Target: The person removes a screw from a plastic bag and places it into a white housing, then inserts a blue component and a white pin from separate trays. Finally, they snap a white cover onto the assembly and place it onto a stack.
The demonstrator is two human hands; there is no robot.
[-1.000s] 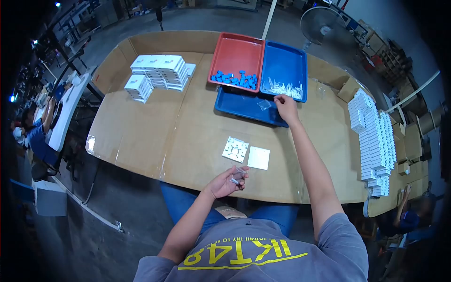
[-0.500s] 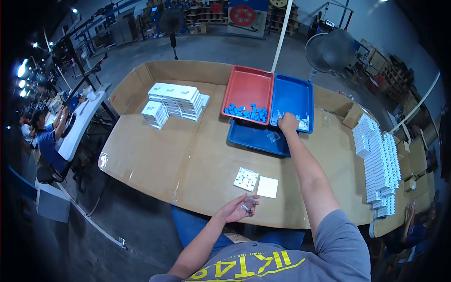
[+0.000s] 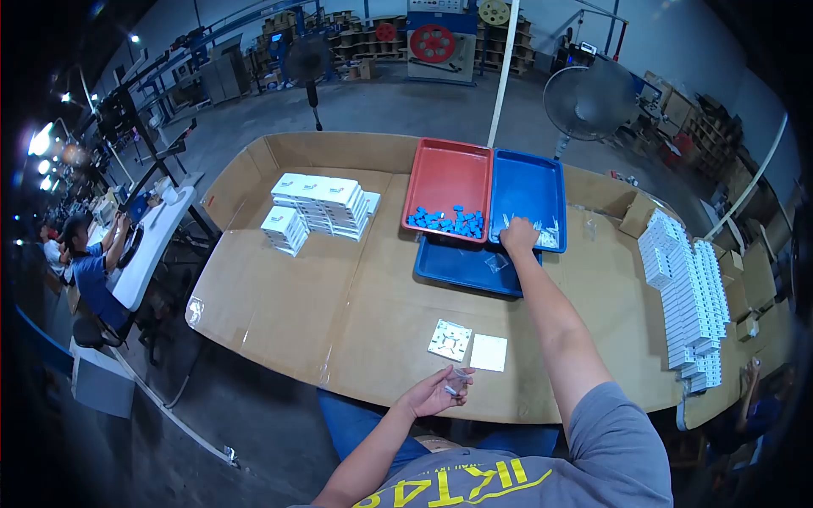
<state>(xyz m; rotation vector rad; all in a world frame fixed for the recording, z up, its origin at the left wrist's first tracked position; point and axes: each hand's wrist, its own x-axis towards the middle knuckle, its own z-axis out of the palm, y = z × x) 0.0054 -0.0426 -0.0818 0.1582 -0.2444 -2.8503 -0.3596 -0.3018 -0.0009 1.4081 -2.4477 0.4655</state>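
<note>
Seated person at a cardboard-covered table (image 3: 339, 288), one hand near the body, the other stretched far.
The left hand (image 3: 434, 393) sits palm-up at the near table edge, fingers curled round a small clear bag (image 3: 456, 383). Well beyond it and to the right, the right hand (image 3: 518, 235) rests fingers-down on white pieces (image 3: 549, 234) in the blue tray (image 3: 529, 182), beside the red tray (image 3: 449, 173); its grip cannot be made out.

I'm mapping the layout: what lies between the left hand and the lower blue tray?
Head view: a patterned white square plate and a plain white square card, side by side, between the left hand holding a small clear piece and the blue tray.
</note>
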